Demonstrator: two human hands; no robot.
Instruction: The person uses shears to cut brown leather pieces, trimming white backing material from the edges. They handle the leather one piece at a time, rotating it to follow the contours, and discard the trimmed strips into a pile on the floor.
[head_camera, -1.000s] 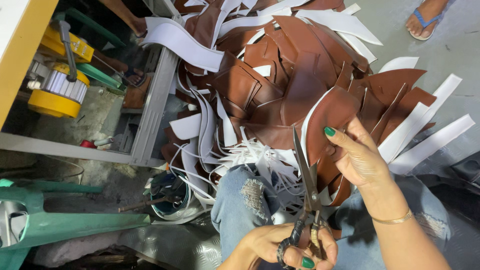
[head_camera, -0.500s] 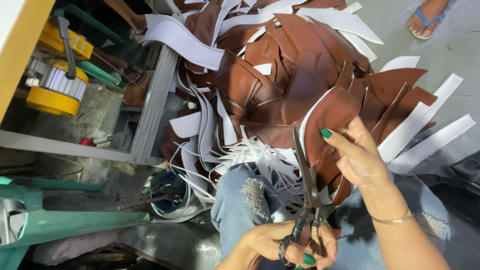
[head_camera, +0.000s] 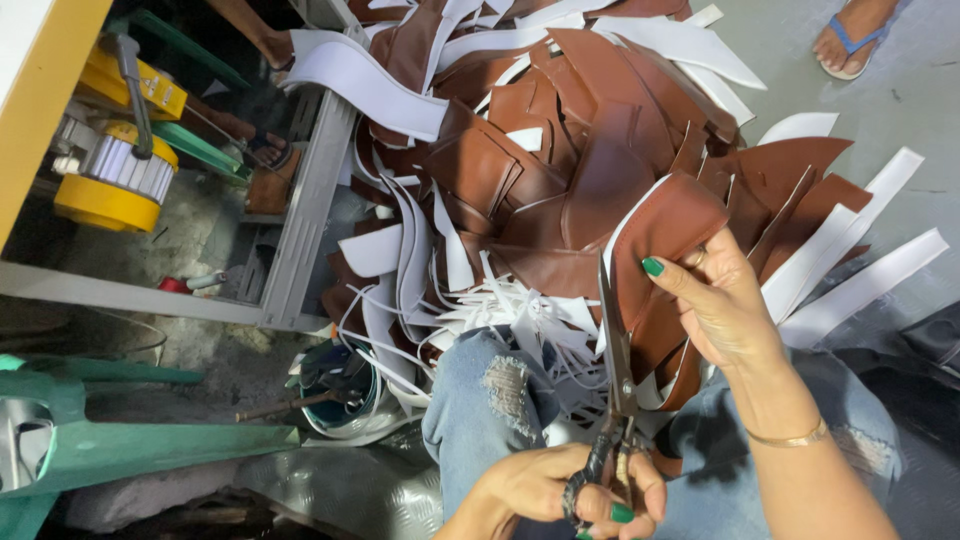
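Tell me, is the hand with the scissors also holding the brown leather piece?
No, the left hand grips only the scissors; the right hand holds the brown leather piece.

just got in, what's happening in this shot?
A seated person is cutting brown leather. The left hand works scissors with blades pointing up, along the white-backed edge of a brown leather piece that the right hand holds by its fingers. A heap of brown pieces and white strips lies on the floor beyond the knees.

Brown leather piece (head_camera: 668, 225), white backing; green nails; blue jeans (head_camera: 480, 420).
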